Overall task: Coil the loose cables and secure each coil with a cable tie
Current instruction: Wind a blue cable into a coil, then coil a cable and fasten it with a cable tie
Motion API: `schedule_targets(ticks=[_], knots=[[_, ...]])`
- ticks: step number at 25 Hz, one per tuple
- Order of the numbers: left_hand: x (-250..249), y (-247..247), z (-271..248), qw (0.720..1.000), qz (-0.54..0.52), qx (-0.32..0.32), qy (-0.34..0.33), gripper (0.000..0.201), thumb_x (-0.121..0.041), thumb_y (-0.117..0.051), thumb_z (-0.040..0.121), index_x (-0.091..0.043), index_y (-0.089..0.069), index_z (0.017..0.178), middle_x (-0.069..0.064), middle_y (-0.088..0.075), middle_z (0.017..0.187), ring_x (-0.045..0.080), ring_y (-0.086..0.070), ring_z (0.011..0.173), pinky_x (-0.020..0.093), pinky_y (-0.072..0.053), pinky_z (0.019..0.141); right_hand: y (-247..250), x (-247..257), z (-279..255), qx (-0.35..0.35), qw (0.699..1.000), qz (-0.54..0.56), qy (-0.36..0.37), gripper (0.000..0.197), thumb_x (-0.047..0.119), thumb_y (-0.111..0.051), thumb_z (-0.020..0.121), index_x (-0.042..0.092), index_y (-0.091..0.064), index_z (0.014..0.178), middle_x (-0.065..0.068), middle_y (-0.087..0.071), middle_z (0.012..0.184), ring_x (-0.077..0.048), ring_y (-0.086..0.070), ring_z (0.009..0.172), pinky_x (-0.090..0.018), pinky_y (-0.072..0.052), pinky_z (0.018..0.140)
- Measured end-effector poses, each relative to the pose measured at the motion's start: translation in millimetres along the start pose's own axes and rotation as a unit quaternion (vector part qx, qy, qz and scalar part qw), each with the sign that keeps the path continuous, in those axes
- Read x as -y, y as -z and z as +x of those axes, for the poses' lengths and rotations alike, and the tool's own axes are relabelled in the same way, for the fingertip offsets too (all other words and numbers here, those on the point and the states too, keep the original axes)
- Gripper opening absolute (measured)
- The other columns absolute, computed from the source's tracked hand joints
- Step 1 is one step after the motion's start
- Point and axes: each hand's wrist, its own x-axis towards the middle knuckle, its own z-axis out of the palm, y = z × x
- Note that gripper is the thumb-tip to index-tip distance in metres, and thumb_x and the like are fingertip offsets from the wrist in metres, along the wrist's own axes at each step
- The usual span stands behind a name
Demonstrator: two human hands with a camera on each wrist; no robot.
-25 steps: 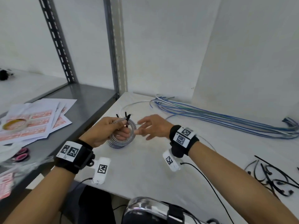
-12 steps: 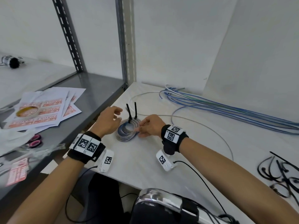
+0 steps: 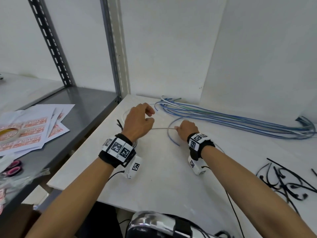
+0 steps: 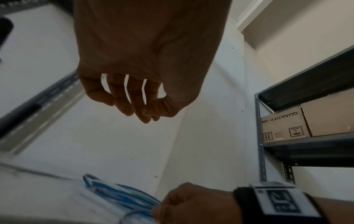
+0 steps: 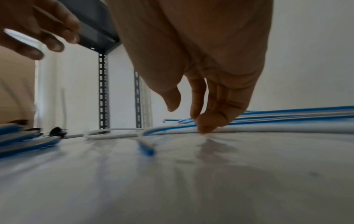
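Once done with the tied-off coil, straight on to the next one by the looks of it. Half a second back: both hands on that small grey-and-blue coil of cable [image 3: 136,143], two black tie tails sticking up. Now lying flat on the white worktop [image 3: 163,186], mostly hidden under the left wrist, black tie tails [image 3: 119,124] poking out beside it. So calling coil one finished and parked.

Left hand [image 3: 139,122] lifted off and hovering above the worktop, fingers loosely curled and slightly apart, holding nothing, same story from the left wrist view. Right hand [image 3: 187,129] shifted right and down onto a thin loose white cable [image 3: 159,128] lying on the worktop just in front of the long bundle of blue and white cables [image 3: 231,121]. From the right wrist view, fingertips [image 5: 204,127] bunched together and planted on that cable, thumb standing clear, so more of a press than a proper pinch so far.

Meaning for the job: one coil down, loads left in that bundle. Next up, probably: getting a real grip, dragging the white cable free without snagging its neighbours, then winding it. Plenty of loose black cable ties [image 3: 283,182] waiting off to the right, well apart from both hands.
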Motion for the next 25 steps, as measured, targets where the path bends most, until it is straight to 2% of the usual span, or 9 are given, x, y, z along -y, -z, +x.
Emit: schedule_targets(ticks=[3,6,8,11,15,19,21,23,25], knots=[[-11.6,-39.0,20.9,0.998,-0.030,0.048,-0.017,0.016,-0.009,-0.065,0.081,-0.019,-0.064,0.094,-0.008,-0.066,0.088,0.001,-0.053,0.068,0.025,-0.041,0.070,15.0,-18.6,29.4,-0.011,0.999,0.039,-0.003,0.053,0.027,-0.054,0.104,0.001,-0.037,0.147,-0.020,-0.030,0.158,-0.037,-0.043,0.138,-0.038,-0.036,0.109],[-11.7,-84.9,48.0,0.990,-0.022,0.136,0.002,0.015,-0.012,-0.065,0.085,-0.016,-0.065,0.099,-0.003,-0.069,0.092,0.021,-0.065,0.082,0.027,-0.043,0.074,25.3,-30.6,54.4,0.017,1.000,0.012,0.004,0.064,0.021,-0.053,0.104,0.007,-0.022,0.158,-0.015,-0.023,0.165,-0.031,-0.028,0.150,-0.036,-0.025,0.119],[-6.2,-109.1,59.3,0.986,-0.007,0.167,0.009,0.018,-0.013,-0.065,0.086,-0.013,-0.065,0.104,0.003,-0.071,0.098,0.024,-0.064,0.086,0.030,-0.046,0.077,28.5,-37.1,61.1,0.023,0.999,-0.021,0.011,0.057,0.023,-0.056,0.102,0.010,-0.036,0.153,-0.015,-0.037,0.158,-0.031,-0.038,0.144,-0.037,-0.034,0.114],[-3.8,-132.0,66.9,0.989,-0.024,0.142,-0.038,0.033,-0.014,-0.070,0.088,-0.007,-0.060,0.120,0.013,-0.063,0.118,0.027,-0.059,0.101,0.033,-0.045,0.089,42.8,-43.1,52.2,-0.052,0.997,-0.030,0.046,0.026,0.021,-0.065,0.097,0.013,-0.067,0.121,-0.012,-0.068,0.124,-0.031,-0.062,0.115,-0.037,-0.050,0.093],[-33.9,-139.0,80.1,0.980,-0.111,0.101,-0.128,0.056,-0.026,-0.068,0.094,-0.004,-0.048,0.142,0.014,-0.056,0.134,0.021,-0.052,0.123,0.031,-0.039,0.106,86.4,-33.0,16.8,-0.146,0.983,0.042,0.104,0.015,0.022,-0.062,0.097,0.018,-0.075,0.105,-0.007,-0.072,0.107,-0.028,-0.067,0.098,-0.037,-0.054,0.082],[-72.4,-129.3,95.8,0.968,-0.159,0.061,-0.185,0.028,-0.009,-0.061,0.097,-0.002,-0.060,0.124,0.013,-0.069,0.114,0.023,-0.065,0.107,0.030,-0.049,0.093,141.4,-29.0,-16.5,-0.255,0.940,0.151,0.172,0.012,0.019,-0.064,0.096,0.015,-0.075,0.099,0.002,-0.073,0.094,-0.016,-0.065,0.087,-0.027,-0.047,0.076],[-80.8,-120.4,105.2,0.976,-0.157,0.002,-0.154,0.017,-0.009,-0.054,0.099,-0.004,-0.065,0.111,0.011,-0.072,0.103,0.025,-0.067,0.095,0.039,-0.053,0.087,163.3,-30.8,-30.4,-0.344,0.890,0.226,0.196,0.011,0.018,-0.064,0.096,0.014,-0.074,0.098,0.007,-0.068,0.087,-0.005,-0.058,0.075,-0.020,-0.042,0.070],[-85.8,-106.4,114.8,0.981,-0.163,-0.027,-0.106,0.021,-0.014,-0.050,0.100,-0.008,-0.069,0.100,0.011,-0.075,0.094,0.025,-0.071,0.087,0.043,-0.057,0.081,179.8,-42.6,-40.7,-0.408,0.840,0.300,0.193,0.010,0.017,-0.064,0.095,0.013,-0.073,0.098,0.010,-0.066,0.082,0.004,-0.053,0.063,-0.012,-0.039,0.063],[-93.2,-92.1,119.5,0.968,-0.243,0.003,-0.064,0.018,-0.014,-0.051,0.102,-0.011,-0.068,0.107,0.011,-0.073,0.100,0.026,-0.072,0.089,0.044,-0.062,0.075,185.4,-57.1,-48.2,-0.410,0.838,0.312,0.178,0.008,0.018,-0.065,0.096,0.014,-0.072,0.098,0.011,-0.065,0.080,0.004,-0.051,0.057,-0.009,-0.036,0.060]])
